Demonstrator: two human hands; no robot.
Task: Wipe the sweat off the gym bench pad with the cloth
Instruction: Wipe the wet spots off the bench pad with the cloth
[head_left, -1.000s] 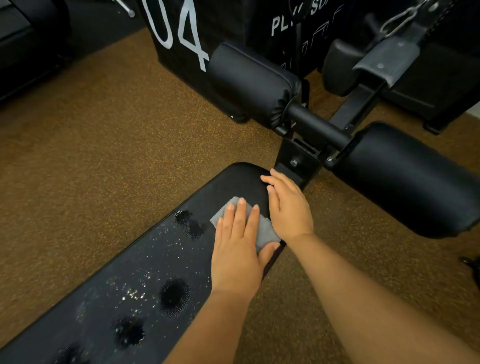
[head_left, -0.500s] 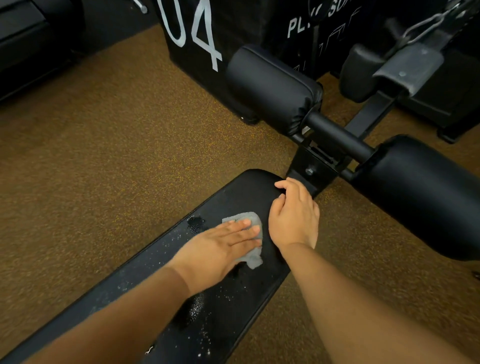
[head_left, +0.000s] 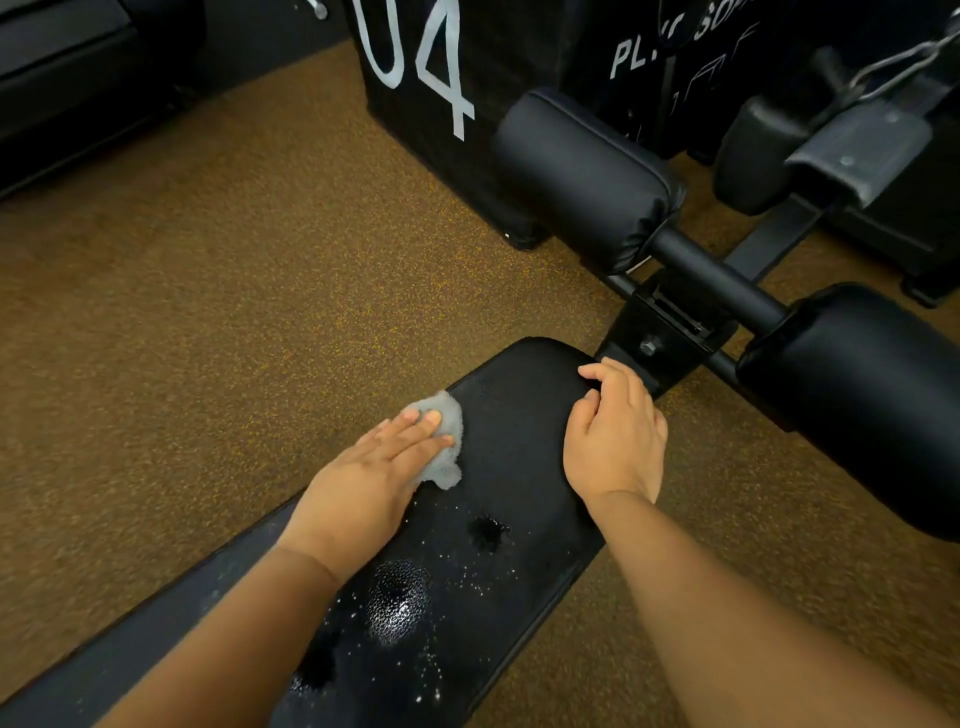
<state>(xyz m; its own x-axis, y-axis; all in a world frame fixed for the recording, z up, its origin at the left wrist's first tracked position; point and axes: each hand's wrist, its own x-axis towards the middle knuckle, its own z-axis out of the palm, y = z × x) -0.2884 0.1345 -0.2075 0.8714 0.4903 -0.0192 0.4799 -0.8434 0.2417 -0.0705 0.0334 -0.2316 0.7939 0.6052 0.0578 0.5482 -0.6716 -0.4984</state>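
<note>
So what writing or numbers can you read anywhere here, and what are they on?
"04": large white digits on the big black padded box standing on the floor.
"PL" then unclear letters: white print on the black panel behind the roller pads, cut off and partly hidden.
Fainter lines beneath it: too blurred to read.

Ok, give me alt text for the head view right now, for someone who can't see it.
A person's left hand presses a grey cloth flat on a black bench pad near its left edge, while the right hand rests on the pad's far end. Droplets and wet patches remain on the pad nearer the camera; brown speckled flooring surrounds it.
</note>
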